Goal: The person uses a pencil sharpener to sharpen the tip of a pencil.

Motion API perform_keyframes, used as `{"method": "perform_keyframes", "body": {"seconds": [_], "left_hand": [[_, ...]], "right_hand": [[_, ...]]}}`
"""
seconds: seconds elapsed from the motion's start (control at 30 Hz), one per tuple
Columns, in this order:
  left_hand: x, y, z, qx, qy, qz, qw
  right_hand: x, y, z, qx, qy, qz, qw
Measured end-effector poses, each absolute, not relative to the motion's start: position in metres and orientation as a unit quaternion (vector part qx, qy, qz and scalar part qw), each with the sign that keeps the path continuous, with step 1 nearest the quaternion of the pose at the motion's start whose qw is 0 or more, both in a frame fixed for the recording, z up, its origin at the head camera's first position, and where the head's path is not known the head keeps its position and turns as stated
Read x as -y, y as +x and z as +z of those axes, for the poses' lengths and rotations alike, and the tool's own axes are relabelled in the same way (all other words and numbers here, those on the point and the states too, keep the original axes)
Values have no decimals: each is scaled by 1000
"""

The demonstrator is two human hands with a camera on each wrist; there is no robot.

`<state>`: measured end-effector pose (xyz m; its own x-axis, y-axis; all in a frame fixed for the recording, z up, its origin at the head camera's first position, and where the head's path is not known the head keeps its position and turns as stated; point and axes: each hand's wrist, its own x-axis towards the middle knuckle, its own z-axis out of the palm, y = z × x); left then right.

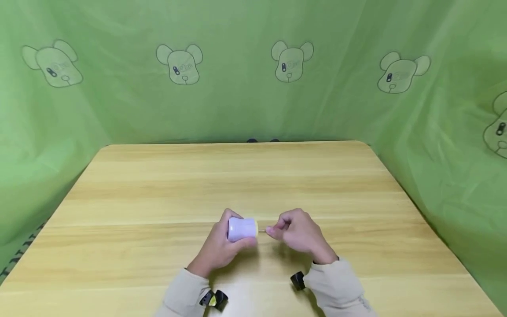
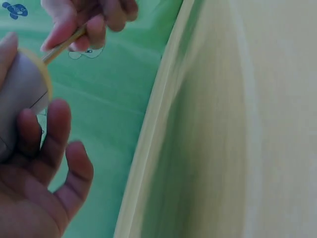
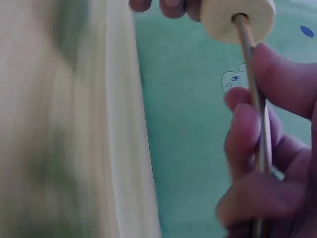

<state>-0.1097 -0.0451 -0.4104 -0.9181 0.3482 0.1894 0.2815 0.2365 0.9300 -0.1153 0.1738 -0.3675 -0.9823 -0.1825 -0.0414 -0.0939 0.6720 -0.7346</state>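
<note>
My left hand point(image 1: 219, 246) grips a lavender waisted cylinder point(image 1: 240, 229) that lies sideways above the table. Its pale yellow end point(image 3: 218, 22) faces right and has a round hole. From that hole comes a thin brown pencil-like stick point(image 3: 245, 38), whose tip is hidden inside. My right hand point(image 1: 303, 232) pinches the stick a short way from the hole, and its other fingers curl around the shaft. In the left wrist view, the lavender cylinder point(image 2: 20, 94) sits against the left fingers, with the stick point(image 2: 62, 48) running up to the right hand.
Both hands are over the near middle of a light wooden table point(image 1: 198, 180). Green cloth point(image 1: 237, 110) printed with bear heads hangs behind and at both sides. Black wrist devices point(image 1: 298, 280) sit by the beige sleeves point(image 1: 336, 281).
</note>
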Motion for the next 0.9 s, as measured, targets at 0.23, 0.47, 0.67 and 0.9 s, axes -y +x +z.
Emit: {"method": "perform_keyframes", "body": {"seconds": [0.23,0.47,0.67,0.9], "left_hand": [[45,-112,-410,-771,67,633,-7],[39,-112,-407,-732,50,676,-64],[39,-109,-399,-677,32,733,-51],[40,-109,-399,-728,28,683,-57]], "right_hand": [[-171,-121,-386,-891,-169,-391,-155],[-163,-124,-397,-861,-170,-356,-322],[-160,-127,-399,-811,-228,-346,-414],[-156,-127,-402,-763,-264,-336,-484]]}}
